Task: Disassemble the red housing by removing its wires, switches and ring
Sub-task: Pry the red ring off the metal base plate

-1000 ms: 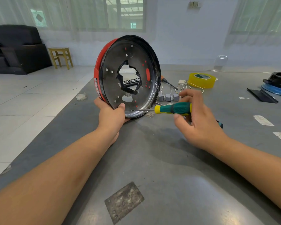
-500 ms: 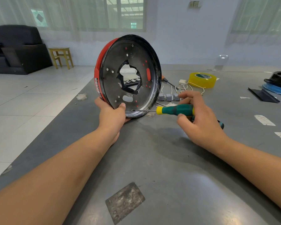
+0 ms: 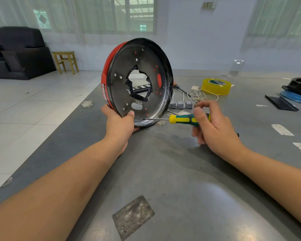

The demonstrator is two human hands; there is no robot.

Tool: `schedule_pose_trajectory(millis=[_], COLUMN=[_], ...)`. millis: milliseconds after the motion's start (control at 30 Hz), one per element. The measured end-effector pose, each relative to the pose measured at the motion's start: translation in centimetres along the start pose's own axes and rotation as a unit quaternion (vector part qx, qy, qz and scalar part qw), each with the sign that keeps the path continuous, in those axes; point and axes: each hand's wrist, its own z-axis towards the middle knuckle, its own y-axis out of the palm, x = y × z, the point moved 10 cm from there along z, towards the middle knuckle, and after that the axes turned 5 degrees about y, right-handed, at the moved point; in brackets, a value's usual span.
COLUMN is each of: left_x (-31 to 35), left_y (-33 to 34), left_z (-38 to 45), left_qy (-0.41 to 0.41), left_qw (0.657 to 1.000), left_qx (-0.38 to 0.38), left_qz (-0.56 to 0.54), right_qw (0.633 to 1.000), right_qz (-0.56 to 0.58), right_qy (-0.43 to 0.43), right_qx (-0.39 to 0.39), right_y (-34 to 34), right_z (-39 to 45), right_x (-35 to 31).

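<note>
The red housing (image 3: 106, 84) stands on edge on the grey table, its dark metal underside (image 3: 142, 66) with a ragged centre hole facing me. My left hand (image 3: 119, 123) grips its lower rim, thumb on the plate. My right hand (image 3: 214, 129) holds a green-and-yellow screwdriver (image 3: 184, 118) level, its tip on a screw at the plate's lower edge. Three small grey switches (image 3: 180, 104) with white wires (image 3: 201, 96) lie on the table behind the housing.
A yellow tape roll (image 3: 215, 86) and a second screwdriver (image 3: 181, 88) lie beyond the switches. Black and blue parts (image 3: 297, 92) sit at the right edge. The table's left edge drops to tiled floor, with a sofa (image 3: 16, 53) and a stool (image 3: 65, 60) far off.
My right hand's fingers have shifted around the screwdriver handle, which stays on the same screw. The housing and my left hand have held still.
</note>
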Motion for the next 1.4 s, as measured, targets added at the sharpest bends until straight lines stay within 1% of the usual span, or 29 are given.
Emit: schedule_pose_trajectory(millis=[67,200,333,400,467,500,633,800,967,1100,1200,1267,1400], left_x=[0.0,-0.1,0.0,0.1,0.0,0.1,0.0,0.1,0.1,0.3,0.4,0.4,0.4], left_y=[0.0,0.0,0.0,0.1,0.1,0.1,0.0,-0.1,0.1,0.0,0.0,0.0,0.0], left_z=[0.0,0.1,0.0,0.0,0.0,0.0,0.0,0.0,-0.1,-0.2,-0.4,-0.4,-0.5], left_qy=[0.001,0.002,0.004,0.003,0.001,0.002,0.004,0.004,-0.002,-0.004,-0.008,-0.012,-0.019], left_qw=[1.000,1.000,1.000,1.000,1.000,1.000,1.000,1.000,1.000,1.000,1.000,1.000,0.999], left_qx=[0.000,0.000,-0.002,-0.004,-0.001,0.000,0.000,0.003,0.002,0.001,0.001,0.002,0.005], left_qz=[-0.001,0.005,0.001,-0.005,-0.004,-0.001,0.006,0.008,-0.004,-0.007,-0.012,-0.015,-0.027], right_qw=[0.999,1.000,0.999,0.999,1.000,1.000,0.996,0.998,0.996,0.996,0.995,0.993,0.994], right_qz=[-0.028,-0.010,-0.002,-0.008,0.002,0.011,0.070,0.033,0.030,-0.003,-0.045,-0.053,-0.050], right_qy=[0.004,0.005,0.045,0.037,0.015,0.017,0.056,0.058,0.087,0.087,0.087,0.097,0.093], right_qx=[0.015,0.006,0.015,0.021,0.019,0.011,-0.006,0.004,-0.010,-0.010,-0.026,-0.033,-0.016], right_y=[-0.2,-0.1,-0.2,-0.3,-0.3,-0.1,0.3,0.0,0.2,0.1,0.2,0.4,0.1], right_z=[0.1,0.1,0.1,0.0,-0.1,-0.2,0.0,0.2,0.2,0.2,0.2,0.1,0.0], right_x=[0.2,0.2,0.7,0.8,0.3,0.2,1.0,1.4,1.8,1.9,2.1,2.4,2.3])
